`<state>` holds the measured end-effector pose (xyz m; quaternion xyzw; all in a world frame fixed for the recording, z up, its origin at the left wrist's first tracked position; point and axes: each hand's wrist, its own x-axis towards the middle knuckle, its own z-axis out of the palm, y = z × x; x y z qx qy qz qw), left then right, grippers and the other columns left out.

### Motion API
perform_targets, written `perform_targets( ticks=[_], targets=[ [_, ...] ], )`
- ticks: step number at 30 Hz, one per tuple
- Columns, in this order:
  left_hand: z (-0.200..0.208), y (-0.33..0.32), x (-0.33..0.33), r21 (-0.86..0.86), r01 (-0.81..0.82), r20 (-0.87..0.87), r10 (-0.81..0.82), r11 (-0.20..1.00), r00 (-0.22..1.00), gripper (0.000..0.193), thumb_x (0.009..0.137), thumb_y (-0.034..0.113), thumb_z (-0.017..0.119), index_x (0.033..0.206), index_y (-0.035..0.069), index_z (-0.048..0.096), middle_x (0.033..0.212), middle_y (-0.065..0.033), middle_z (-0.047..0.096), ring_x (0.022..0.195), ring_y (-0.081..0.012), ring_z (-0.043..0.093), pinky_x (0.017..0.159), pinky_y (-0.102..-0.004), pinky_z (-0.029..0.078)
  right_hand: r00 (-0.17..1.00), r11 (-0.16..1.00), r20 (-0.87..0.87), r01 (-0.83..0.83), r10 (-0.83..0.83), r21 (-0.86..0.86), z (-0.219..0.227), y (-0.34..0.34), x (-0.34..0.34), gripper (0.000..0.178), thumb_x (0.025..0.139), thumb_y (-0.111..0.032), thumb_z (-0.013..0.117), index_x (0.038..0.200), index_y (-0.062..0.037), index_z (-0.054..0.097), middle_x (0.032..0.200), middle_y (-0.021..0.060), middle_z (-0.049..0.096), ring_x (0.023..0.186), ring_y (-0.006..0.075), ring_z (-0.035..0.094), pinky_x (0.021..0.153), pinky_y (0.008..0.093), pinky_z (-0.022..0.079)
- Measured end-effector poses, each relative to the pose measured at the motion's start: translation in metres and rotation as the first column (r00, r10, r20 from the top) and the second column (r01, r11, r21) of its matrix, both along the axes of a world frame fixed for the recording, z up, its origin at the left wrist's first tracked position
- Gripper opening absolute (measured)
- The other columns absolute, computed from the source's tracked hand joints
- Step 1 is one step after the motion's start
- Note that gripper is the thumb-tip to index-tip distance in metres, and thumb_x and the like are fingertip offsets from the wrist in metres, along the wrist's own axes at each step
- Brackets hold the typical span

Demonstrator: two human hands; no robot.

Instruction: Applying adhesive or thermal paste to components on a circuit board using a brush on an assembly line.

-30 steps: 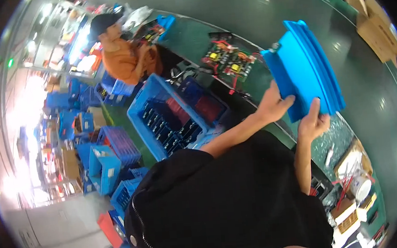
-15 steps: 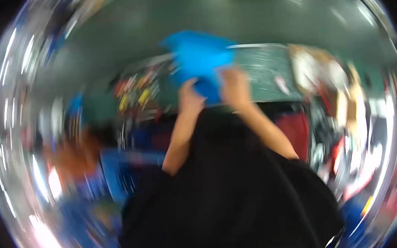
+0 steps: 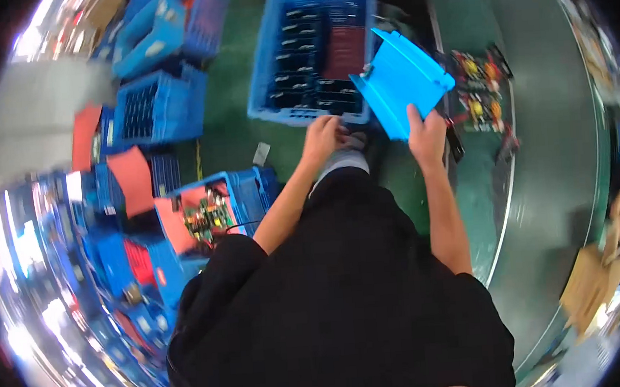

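A bright blue sheet-like plastic piece with raised, folded edges [image 3: 404, 79] is held by its lower right part in my right hand [image 3: 428, 138], thumb on top. It tilts beside the right wall of a large blue crate [image 3: 258, 89]. Rows of black pieces [image 3: 295, 58] and a dark red sheet [image 3: 345, 53] lie inside that crate. Just short of the crate's near rim is my left hand [image 3: 323, 139], its fingers loosely curled and apart, with nothing visible in them. Whether it touches the rim I cannot tell.
At my left stands a blue crate with circuit boards [image 3: 207, 218] on pink foam. More blue crates [image 3: 149, 107] and a pink foam sheet [image 3: 131, 181] lie beyond it. On the right, several circuit boards [image 3: 481, 91] lie on a green surface [image 3: 478, 174]. A cardboard box [image 3: 586, 285] is at far right.
The view has swung from the green bench to the crates. The blue plastic piece, earlier between both hands, is now in my right hand only; my left hand has let go of it.
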<state>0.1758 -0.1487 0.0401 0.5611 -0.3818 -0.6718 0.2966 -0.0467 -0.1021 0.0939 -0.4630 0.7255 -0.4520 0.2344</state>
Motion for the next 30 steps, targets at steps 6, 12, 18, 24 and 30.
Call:
perform_targets(
  ticks=[6, 12, 18, 24, 30],
  targets=[
    [-0.164, 0.020, 0.236, -0.040, -0.600, 0.484, 0.540, 0.799, 0.688, 0.023, 0.079, 0.015, 0.057, 0.090, -0.001, 0.069, 0.089, -0.0160, 0.069, 0.074, -0.0238, 0.069, 0.061, -0.0365, 0.056, 0.621, 0.886, -0.643, -0.402, 0.448, 0.229, -0.010, -0.148, 0.040, 0.034, 0.094, -0.033, 0.049, 0.102, -0.0029, 0.062, 0.078, 0.0256, 0.063, 0.073, 0.0449, 0.062, 0.065, 0.0524, 0.048],
    [-0.201, 0.145, 0.335, 0.084, -0.422, 0.992, -0.037, 0.903, 0.118, 0.030, 0.086, 0.021, 0.049, 0.084, 0.000, 0.070, 0.088, -0.0224, 0.068, 0.082, -0.0318, 0.069, 0.074, -0.0428, 0.055, 0.030, 0.556, -0.660, -0.569, 0.751, 0.606, -0.062, -0.259, 0.054, 0.024, 0.092, -0.025, 0.050, 0.109, -0.0131, 0.063, 0.083, 0.0220, 0.064, 0.080, 0.0429, 0.062, 0.069, 0.0513, 0.048],
    [-0.214, 0.247, 0.295, 0.196, -0.980, 0.401, 0.909, 0.036, 0.114, 0.008, 0.080, 0.015, 0.059, 0.080, 0.007, 0.060, 0.056, -0.0069, 0.056, 0.045, -0.0190, 0.055, 0.044, -0.0350, 0.048, -0.199, 0.334, -0.596, -0.672, 0.778, 0.661, -0.138, -0.312, 0.056, 0.026, 0.089, -0.019, 0.052, 0.110, -0.0071, 0.062, 0.092, 0.0212, 0.065, 0.084, 0.0414, 0.062, 0.073, 0.0489, 0.050],
    [-0.218, 0.338, 0.232, 0.312, -0.208, 0.886, -0.205, 0.927, 0.416, 0.018, 0.075, 0.023, 0.061, 0.070, 0.008, 0.069, 0.077, -0.0120, 0.068, 0.071, -0.0271, 0.066, 0.066, -0.0398, 0.053, -0.112, 0.278, -0.435, -0.624, 0.893, 0.730, -0.239, -0.316, 0.028, 0.025, 0.086, -0.020, 0.056, 0.102, -0.0020, 0.063, 0.094, 0.0249, 0.064, 0.091, 0.0442, 0.060, 0.080, 0.0493, 0.049],
    [-0.155, 0.416, 0.188, 0.535, -0.040, 0.806, -0.495, 0.844, 0.325, 0.015, 0.072, 0.024, 0.061, 0.074, 0.014, 0.073, 0.079, -0.0062, 0.070, 0.075, -0.0249, 0.067, 0.062, -0.0392, 0.053, 0.064, 0.248, -0.249, -0.492, 0.966, 0.835, -0.272, -0.318, 0.053, 0.035, 0.084, -0.021, 0.053, 0.111, -0.0010, 0.061, 0.106, 0.0257, 0.062, 0.102, 0.0429, 0.058, 0.086, 0.0467, 0.047]
  ],
)
